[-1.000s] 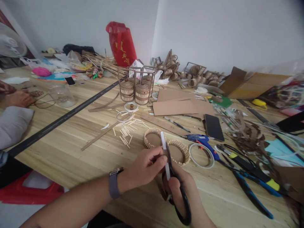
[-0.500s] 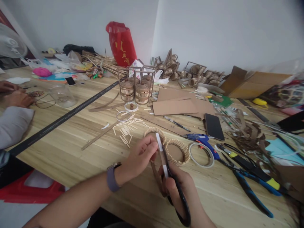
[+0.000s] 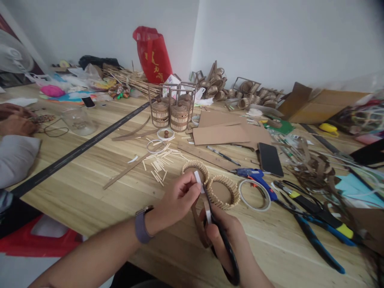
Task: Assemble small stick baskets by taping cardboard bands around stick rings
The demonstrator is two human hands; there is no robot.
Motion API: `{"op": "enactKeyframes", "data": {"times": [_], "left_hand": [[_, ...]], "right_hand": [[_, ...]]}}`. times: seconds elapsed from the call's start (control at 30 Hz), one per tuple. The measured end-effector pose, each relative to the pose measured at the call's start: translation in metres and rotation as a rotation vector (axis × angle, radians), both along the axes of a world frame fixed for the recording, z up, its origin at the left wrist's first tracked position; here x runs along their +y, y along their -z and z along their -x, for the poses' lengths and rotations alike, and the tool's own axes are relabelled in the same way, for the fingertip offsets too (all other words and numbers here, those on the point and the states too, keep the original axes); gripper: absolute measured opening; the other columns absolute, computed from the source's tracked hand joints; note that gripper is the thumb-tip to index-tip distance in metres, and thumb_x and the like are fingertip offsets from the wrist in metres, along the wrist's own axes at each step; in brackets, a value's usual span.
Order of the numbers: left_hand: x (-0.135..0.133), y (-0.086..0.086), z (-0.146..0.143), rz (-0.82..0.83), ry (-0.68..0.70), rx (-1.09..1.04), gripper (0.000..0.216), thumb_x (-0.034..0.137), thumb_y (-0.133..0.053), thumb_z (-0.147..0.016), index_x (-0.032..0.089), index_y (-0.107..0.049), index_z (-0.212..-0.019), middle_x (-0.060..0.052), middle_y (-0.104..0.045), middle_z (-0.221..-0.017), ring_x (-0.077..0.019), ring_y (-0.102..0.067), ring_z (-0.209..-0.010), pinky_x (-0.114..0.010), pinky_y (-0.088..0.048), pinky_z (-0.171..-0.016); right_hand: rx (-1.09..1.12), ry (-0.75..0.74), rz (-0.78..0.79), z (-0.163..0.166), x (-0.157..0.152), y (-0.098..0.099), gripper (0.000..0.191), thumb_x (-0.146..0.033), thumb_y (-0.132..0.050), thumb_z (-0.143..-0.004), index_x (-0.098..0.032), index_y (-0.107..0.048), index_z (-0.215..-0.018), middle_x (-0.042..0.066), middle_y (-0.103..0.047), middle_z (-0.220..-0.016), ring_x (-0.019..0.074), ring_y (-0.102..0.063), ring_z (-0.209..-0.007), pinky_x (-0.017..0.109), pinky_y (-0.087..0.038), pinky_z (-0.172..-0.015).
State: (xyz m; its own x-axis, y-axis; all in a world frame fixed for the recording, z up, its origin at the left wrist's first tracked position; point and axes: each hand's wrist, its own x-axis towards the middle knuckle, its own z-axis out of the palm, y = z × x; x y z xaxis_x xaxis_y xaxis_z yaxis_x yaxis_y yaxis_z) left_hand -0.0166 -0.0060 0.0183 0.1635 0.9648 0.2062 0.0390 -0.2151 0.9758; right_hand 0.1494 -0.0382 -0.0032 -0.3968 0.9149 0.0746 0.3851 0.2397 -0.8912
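My left hand (image 3: 183, 196) pinches a narrow strip (image 3: 198, 180) whose upper end is white. Lower down, the strip looks brown and curls below my hands. Wrapped in my right hand (image 3: 231, 234) is a pair of black-handled scissors (image 3: 232, 260), its blades lying along the strip. Whether the blades are parted I cannot make out. Just beyond my fingers, a round stick-walled basket (image 3: 196, 165) is partly hidden by my left hand. A second such basket (image 3: 237, 196) sits right of it, beside a roll of white tape (image 3: 268, 206).
Loose short sticks (image 3: 159, 164) are scattered left of the baskets. A blue glue gun (image 3: 255, 176), a black phone (image 3: 270, 160) and blue-handled pliers (image 3: 318, 244) lie to the right. Lidded baskets in frames (image 3: 180, 118) stand behind. Another person's hands (image 3: 18, 124) work at far left.
My left hand has shifted slightly right, towards the scissors. The white end of the strip now tilts more to the left and shows lower. My right hand stays nearly in place.
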Motion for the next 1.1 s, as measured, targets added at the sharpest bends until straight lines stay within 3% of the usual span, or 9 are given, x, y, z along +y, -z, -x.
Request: {"op": "enactKeyframes", "data": {"times": [0.2,0.43,0.57,0.67,0.8,0.9,1.0,1.1], "left_hand": [[-0.002,-0.002,-0.001,0.005,0.011,0.011,0.027,0.033,-0.047,-0.089,0.02,-0.039,-0.066,0.006,-0.037,-0.06,-0.0093,-0.035,-0.055,-0.022,-0.03,-0.051],[0.012,-0.006,0.007,0.111,0.015,-0.335,0.027,0.035,-0.047,-0.081,0.019,-0.044,-0.059,0.004,-0.043,-0.05,-0.0091,-0.037,-0.046,-0.023,-0.028,-0.046],[0.016,-0.008,0.011,0.12,0.167,-0.402,0.023,0.033,-0.05,-0.078,0.016,-0.054,-0.063,0.001,-0.049,-0.054,-0.0099,-0.04,-0.048,-0.024,-0.031,-0.048],[0.017,-0.007,0.011,0.185,0.283,-0.431,0.023,0.031,-0.053,-0.076,0.013,-0.065,-0.085,0.0,-0.054,-0.06,-0.0112,-0.044,-0.052,-0.023,-0.033,-0.048],[0.013,-0.004,0.009,0.257,0.505,-0.389,0.037,0.026,-0.054,-0.077,0.013,-0.066,-0.109,-0.005,-0.064,-0.075,-0.0155,-0.057,-0.067,-0.026,-0.043,-0.06],[0.008,-0.006,0.008,0.31,0.651,-0.295,0.034,0.025,-0.056,-0.076,0.015,-0.068,-0.106,-0.007,-0.068,-0.081,-0.0193,-0.063,-0.076,-0.03,-0.048,-0.067],[0.008,-0.009,0.01,0.307,0.672,-0.189,0.028,0.024,-0.056,-0.076,0.014,-0.072,-0.097,-0.009,-0.071,-0.084,-0.02,-0.064,-0.077,-0.031,-0.049,-0.071],[0.015,-0.012,0.015,0.232,0.537,-0.258,0.027,0.026,-0.055,-0.074,0.012,-0.073,-0.088,-0.01,-0.072,-0.083,-0.019,-0.063,-0.071,-0.029,-0.048,-0.065]], "right_hand": [[-0.026,0.055,-0.044,0.001,0.0,-0.002,0.072,-0.086,-0.033,-0.077,-0.019,-0.056,-0.072,-0.004,-0.046,-0.052,0.0114,-0.041,-0.046,0.022,-0.032,-0.044],[-0.093,0.156,-0.152,-0.023,0.002,-0.021,0.059,-0.076,-0.05,-0.079,-0.018,-0.064,-0.082,-0.003,-0.048,-0.051,0.0122,-0.041,-0.045,0.023,-0.033,-0.042],[-0.013,0.072,-0.024,-0.035,-0.004,-0.03,0.06,-0.075,-0.049,-0.079,-0.018,-0.062,-0.088,-0.003,-0.051,-0.055,0.0117,-0.042,-0.045,0.022,-0.035,-0.042],[0.071,0.054,0.082,-0.04,-0.009,-0.03,0.065,-0.079,-0.04,-0.081,-0.018,-0.058,-0.087,-0.003,-0.048,-0.055,0.0116,-0.041,-0.046,0.023,-0.034,-0.043],[0.117,0.0,0.179,-0.045,-0.014,-0.028,0.074,-0.087,-0.038,-0.075,-0.017,-0.058,-0.089,-0.002,-0.049,-0.057,0.0124,-0.042,-0.049,0.024,-0.035,-0.045],[0.177,-0.119,0.228,-0.049,-0.017,-0.031,0.082,-0.09,-0.03,-0.073,-0.017,-0.058,-0.095,-0.001,-0.05,-0.062,0.0145,-0.046,-0.055,0.026,-0.041,-0.051],[0.009,-0.158,0.117,-0.059,-0.019,-0.039,0.075,-0.084,-0.031,-0.08,-0.018,-0.059,-0.103,0.001,-0.054,-0.069,0.0163,-0.049,-0.06,0.028,-0.043,-0.055],[-0.306,0.074,-0.096,-0.082,-0.019,-0.043,0.058,-0.072,-0.046,-0.084,-0.02,-0.061,-0.106,0.002,-0.057,-0.07,0.0179,-0.054,-0.06,0.028,-0.044,-0.054]]}}
